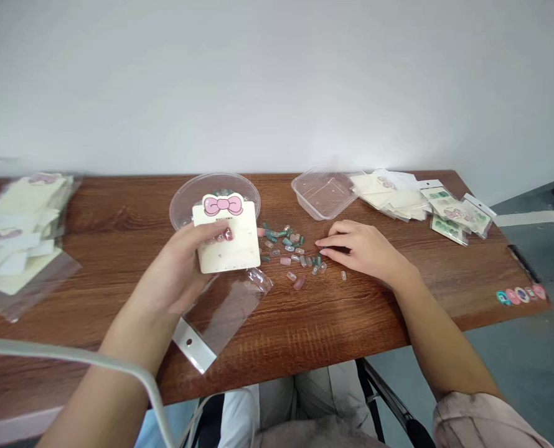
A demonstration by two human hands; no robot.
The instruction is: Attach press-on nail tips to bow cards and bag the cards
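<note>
A cream card (233, 249) with a pink bow printed at its top is held upright in my left hand (178, 264). My left thumb lies across its front, beside a small red glossy piece. To its right, small glossy pieces that look like false nails (285, 261), in green, pink and clear tones, lie scattered on the table. At the right edge of this scatter my right hand (363, 249) rests low, thumb and forefinger closing on a small green false nail. Under the card, a clear plastic sleeve (230, 311) with a white hanging tab lies flat.
Behind the card stands a round clear tub (183, 199); a rectangular clear tray (326, 196) is farther right. Cards in bags (34, 218) pile up at left. White packets (391, 193) and filled packets (449, 227) lie at right. A pale cable (71, 354) crosses the front left.
</note>
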